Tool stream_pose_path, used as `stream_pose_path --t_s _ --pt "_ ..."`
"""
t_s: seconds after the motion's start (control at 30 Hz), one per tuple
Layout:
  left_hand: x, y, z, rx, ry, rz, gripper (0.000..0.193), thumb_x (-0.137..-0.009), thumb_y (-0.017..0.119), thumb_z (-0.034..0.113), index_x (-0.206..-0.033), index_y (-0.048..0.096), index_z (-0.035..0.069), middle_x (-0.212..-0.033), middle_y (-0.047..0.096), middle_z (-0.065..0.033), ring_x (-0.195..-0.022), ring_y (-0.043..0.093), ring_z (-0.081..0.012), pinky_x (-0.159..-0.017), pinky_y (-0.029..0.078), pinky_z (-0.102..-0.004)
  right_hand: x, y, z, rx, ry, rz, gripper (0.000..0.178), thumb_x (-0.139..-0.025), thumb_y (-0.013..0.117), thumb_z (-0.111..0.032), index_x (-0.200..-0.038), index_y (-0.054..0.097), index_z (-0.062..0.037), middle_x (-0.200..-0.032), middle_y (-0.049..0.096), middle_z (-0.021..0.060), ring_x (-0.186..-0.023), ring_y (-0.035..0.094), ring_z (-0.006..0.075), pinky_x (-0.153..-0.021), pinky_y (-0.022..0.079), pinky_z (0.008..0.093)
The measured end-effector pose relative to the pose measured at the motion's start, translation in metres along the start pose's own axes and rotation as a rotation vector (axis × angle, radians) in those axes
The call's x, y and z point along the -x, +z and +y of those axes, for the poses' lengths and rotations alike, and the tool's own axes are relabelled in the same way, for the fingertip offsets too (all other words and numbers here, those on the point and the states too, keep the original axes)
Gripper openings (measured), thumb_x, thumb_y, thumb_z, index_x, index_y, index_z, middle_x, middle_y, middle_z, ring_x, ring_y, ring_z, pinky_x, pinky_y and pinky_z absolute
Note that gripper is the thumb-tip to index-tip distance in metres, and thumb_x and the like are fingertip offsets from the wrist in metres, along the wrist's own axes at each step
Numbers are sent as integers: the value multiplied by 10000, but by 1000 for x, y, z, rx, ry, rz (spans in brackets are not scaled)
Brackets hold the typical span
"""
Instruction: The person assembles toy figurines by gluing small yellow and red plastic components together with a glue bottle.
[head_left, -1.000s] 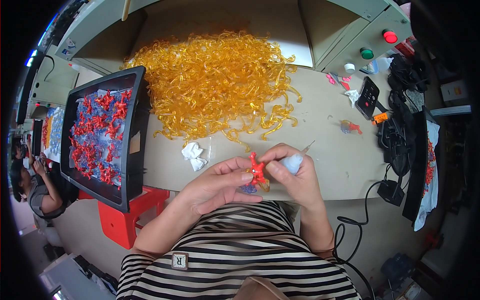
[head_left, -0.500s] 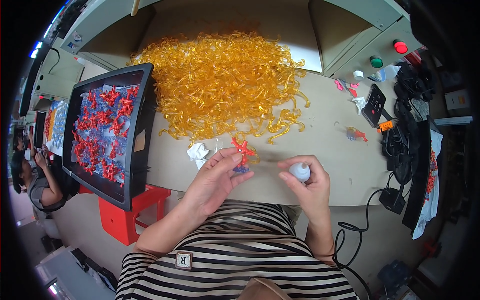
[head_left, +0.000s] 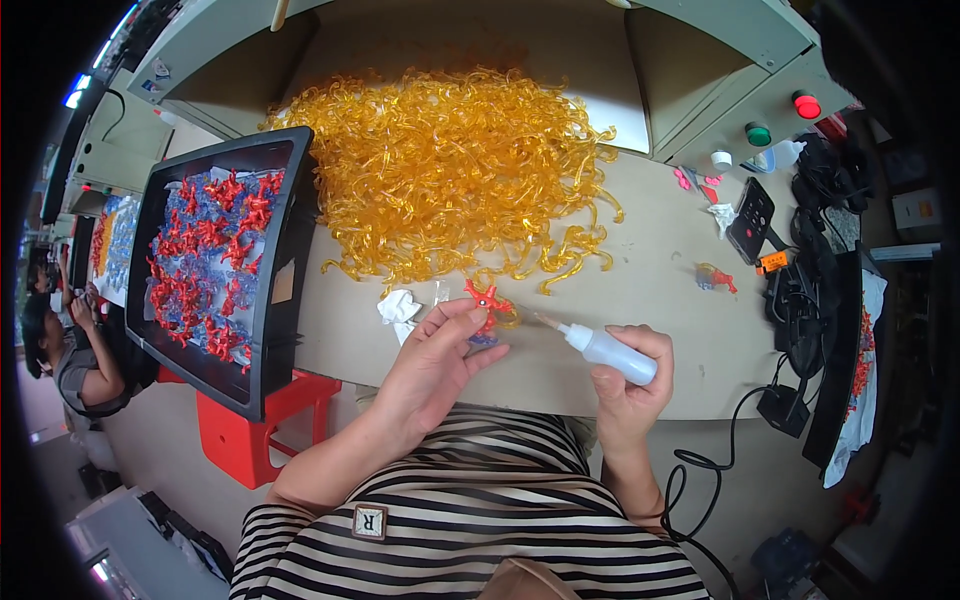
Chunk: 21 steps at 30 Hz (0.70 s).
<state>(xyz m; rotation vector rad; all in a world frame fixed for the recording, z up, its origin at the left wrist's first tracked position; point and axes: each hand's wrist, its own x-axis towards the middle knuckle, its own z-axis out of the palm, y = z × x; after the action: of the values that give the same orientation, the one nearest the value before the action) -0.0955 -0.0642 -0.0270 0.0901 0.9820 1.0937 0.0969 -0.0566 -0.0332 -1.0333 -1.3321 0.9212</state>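
Note:
Between the thumb and fingers of my left hand (head_left: pixel 432 362) is a small red plastic figure (head_left: pixel 485 298), with a bluish clear part beneath it and a yellow clear piece at its right side. My right hand (head_left: pixel 640 385) grips a white squeeze bottle (head_left: pixel 618 357). The bottle lies tilted, its thin nozzle pointing left toward the figure, with a gap between them. Beyond both hands spreads a large heap of yellow translucent curled plastic pieces (head_left: pixel 450 180). A crumpled white tissue (head_left: pixel 400 308) rests beside my left hand.
A black tray (head_left: pixel 285 270) of red and blue figures stands at left above a red stool (head_left: pixel 235 435). On the right are another red and blue figure (head_left: pixel 717 278), a phone (head_left: pixel 750 220), pink-handled scissors (head_left: pixel 690 180), and black cables (head_left: pixel 700 460). A person (head_left: pixel 85 365) sits far left.
My right hand has turned the squeeze bottle from end-on to a sideways tilt, so its nozzle now points left. My left hand keeps the red figure in nearly the same place.

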Motion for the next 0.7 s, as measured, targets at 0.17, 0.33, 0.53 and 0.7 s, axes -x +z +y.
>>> stream_pose_path --t_s 0.17,0.33,0.53,0.7 --pt "2 11 5 -25 -3 27 245 -851 560 158 -1071 482 79 -1017 554 -27 -953 522 -133 -879 437 -380 -3 2 -4 129 -103 -67 406 -711 739 -271 -931 517 -11 -786 555 85 -682 508 149 -606 410 249" --pt "1 8 3 -38 2 17 287 -856 547 162 -1115 457 77 -1049 544 -39 -986 521 -163 -885 432 -374 -3 5 1 258 -242 -101 406 -700 745 -275 -911 524 -8 -758 556 90 -649 503 175 -596 404 265" --pt "1 9 3 -36 -1 27 263 -851 550 158 -1086 456 82 -1016 547 -38 -964 528 -171 -878 431 -379 -5 8 1 313 -318 -116 461 -565 821 -161 -913 553 -21 -747 586 108 -589 526 231 -508 417 291" --pt "1 11 2 -31 6 32 185 -854 555 140 -1027 507 97 -1013 567 -31 -941 521 -146 -836 445 -363 -5 10 1 324 -325 -115 467 -555 824 -154 -915 555 -28 -737 581 100 -583 520 229 -505 414 291"
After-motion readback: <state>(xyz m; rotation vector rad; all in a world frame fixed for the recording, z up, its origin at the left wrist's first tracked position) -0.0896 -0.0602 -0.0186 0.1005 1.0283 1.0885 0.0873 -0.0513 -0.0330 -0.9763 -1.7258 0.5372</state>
